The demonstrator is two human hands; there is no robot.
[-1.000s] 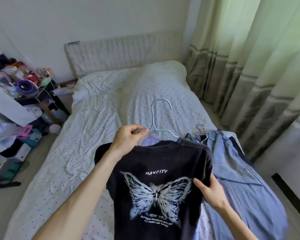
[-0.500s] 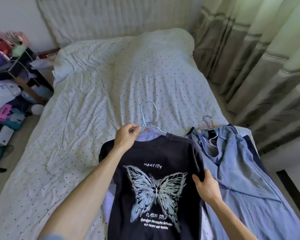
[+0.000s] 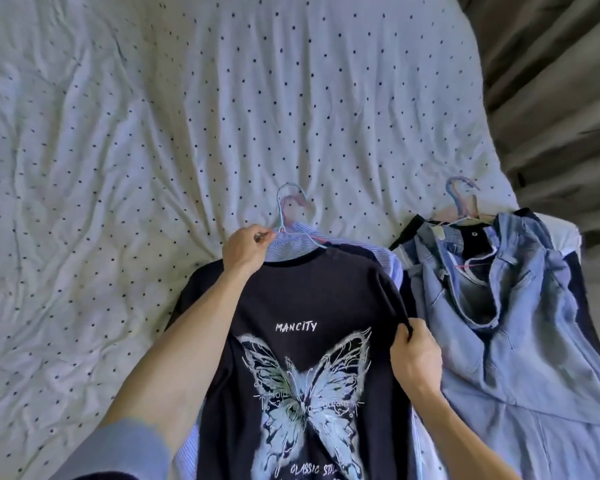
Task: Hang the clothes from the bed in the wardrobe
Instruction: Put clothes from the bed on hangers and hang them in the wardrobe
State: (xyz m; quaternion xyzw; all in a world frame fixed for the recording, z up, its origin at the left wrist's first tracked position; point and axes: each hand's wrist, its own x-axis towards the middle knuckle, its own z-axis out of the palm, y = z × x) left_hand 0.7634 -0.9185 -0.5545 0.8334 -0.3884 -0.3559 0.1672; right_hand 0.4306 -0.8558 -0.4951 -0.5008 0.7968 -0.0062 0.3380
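With the black T-shirt (image 3: 321,296) lying on the bed (image 3: 136,133) atop a striped shirt (image 3: 293,241), the left hand (image 3: 246,247) is pinching its hanger (image 3: 289,199) and the right hand (image 3: 415,355) is gripping its side, so lifting both evenly is likely helping it stay on.

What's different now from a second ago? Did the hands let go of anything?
The view tipped down toward the bed, so the wall and side table are out of sight. The hook of the blue hanger seems to have sunk closer to the dotted sheet. Nothing was let go: the left hand still pinches the hanger, and the right hand still grips the black butterfly T-shirt. The denim clothes lie as before.
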